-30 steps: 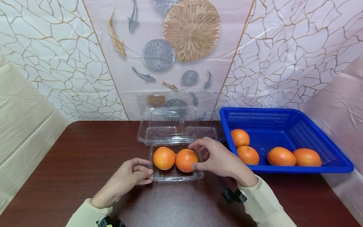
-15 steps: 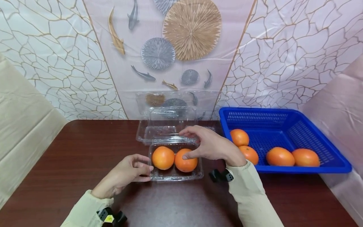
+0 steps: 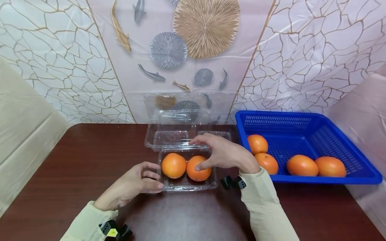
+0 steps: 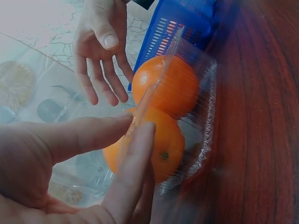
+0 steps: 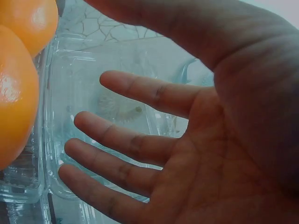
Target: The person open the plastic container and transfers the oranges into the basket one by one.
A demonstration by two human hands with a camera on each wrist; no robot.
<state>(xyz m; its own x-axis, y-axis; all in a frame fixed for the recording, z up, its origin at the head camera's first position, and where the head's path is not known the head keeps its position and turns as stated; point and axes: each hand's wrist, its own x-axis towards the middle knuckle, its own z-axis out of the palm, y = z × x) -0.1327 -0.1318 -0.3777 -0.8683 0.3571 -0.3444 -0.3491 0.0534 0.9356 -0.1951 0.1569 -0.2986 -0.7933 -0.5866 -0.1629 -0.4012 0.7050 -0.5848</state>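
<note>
Two oranges sit side by side, the left orange point(image 3: 174, 165) and the right orange point(image 3: 195, 175), in a clear plastic fruit container point(image 3: 190, 188). My left hand point(image 3: 134, 182) pinches the container's left rim; the left wrist view shows the thumb point(image 4: 93, 135) and fingers on either side of that wall. Over the right orange and the container's back edge hovers my right hand point(image 3: 226, 154), fingers spread and holding nothing. In the right wrist view its fingers point(image 5: 135, 142) lie apart in front of clear plastic. More clear plastic point(image 3: 169, 138), raised at the back, stands behind the oranges.
A blue basket point(image 3: 301, 179) stands on the right with several oranges point(image 3: 302, 165) inside. The brown table point(image 3: 75, 160) reaches back to a patterned wall covering point(image 3: 181, 60).
My right hand has let go of the right orange and moved up and left toward the container's back edge. My left hand stays at the left rim.
</note>
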